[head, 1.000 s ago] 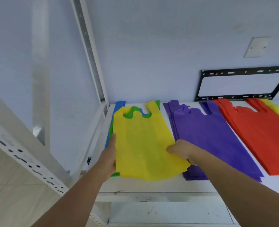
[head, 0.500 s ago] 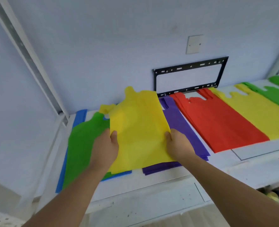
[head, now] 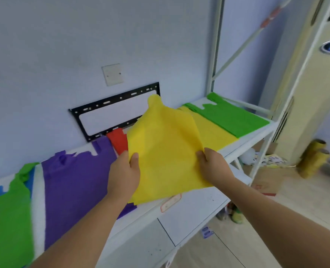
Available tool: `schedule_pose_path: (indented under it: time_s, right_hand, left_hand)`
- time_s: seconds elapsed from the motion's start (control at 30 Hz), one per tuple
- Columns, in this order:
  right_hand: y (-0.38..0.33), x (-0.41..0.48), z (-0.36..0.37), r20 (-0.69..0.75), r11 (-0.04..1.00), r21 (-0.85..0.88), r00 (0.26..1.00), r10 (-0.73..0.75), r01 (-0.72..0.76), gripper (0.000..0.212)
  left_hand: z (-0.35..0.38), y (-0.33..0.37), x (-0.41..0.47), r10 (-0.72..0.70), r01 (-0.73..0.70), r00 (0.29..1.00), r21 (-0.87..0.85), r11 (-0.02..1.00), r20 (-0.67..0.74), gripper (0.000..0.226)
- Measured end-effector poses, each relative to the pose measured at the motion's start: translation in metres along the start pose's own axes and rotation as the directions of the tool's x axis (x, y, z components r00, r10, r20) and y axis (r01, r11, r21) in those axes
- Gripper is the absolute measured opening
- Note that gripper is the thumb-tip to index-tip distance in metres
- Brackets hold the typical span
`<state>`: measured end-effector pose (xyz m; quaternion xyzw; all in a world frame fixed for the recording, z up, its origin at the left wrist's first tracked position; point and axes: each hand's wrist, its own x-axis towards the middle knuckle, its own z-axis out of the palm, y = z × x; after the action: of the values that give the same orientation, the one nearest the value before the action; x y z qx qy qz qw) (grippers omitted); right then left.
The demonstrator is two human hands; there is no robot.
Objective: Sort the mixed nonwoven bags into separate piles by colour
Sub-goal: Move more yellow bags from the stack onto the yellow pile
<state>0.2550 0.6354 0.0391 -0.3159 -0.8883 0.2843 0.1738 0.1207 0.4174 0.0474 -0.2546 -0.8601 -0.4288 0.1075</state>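
Above the white shelf [head: 245, 141], my left hand [head: 124, 176] and right hand [head: 212, 167] each pinched an edge of one thin yellow nonwoven bag [head: 166, 151], lifted over the red pile [head: 118, 141], beside the yellow pile [head: 212, 130].

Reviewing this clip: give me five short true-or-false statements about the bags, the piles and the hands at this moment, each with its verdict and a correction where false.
1. Both hands grip the yellow bag. True: the left hand and the right hand each pinch a lower side.
2. The held bag lies flat on the shelf. False: it is lifted, sagging between the hands.
3. A yellow pile lies beside the green pile. True.
4. The purple pile lies right of the green pile. False: it lies left of the held bag.
5. The red pile is fully visible. False: the held bag covers most of it.
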Motion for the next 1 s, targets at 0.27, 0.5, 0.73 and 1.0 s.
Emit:
schedule_pose_path:
  time_s: [0.27,0.5,0.73,1.0]
  right_hand:
    - [0.085,0.040,-0.059,-0.016,0.992,-0.076,0.995,0.100,-0.101,0.039]
    - [0.112,0.117,-0.062,0.012,0.987,-0.093,0.991,0.131,-0.130,0.038]
    - [0.094,0.232,-0.063,0.029,0.987,-0.150,0.998,0.064,-0.059,0.036]
    - [0.050,0.326,-0.085,-0.087,0.989,0.046,0.987,-0.134,0.138,0.033]
  left_hand:
    - [0.100,0.058,0.020,0.013,-0.009,0.997,-0.052,0.999,0.082,0.035]
    - [0.158,0.063,0.074,0.001,0.007,0.994,-0.076,0.997,0.106,0.041]
    - [0.192,0.054,0.175,-0.014,0.019,0.999,-0.095,0.995,0.046,0.042]
    - [0.185,0.082,0.248,0.042,-0.056,0.979,-0.068,0.996,-0.199,0.037]
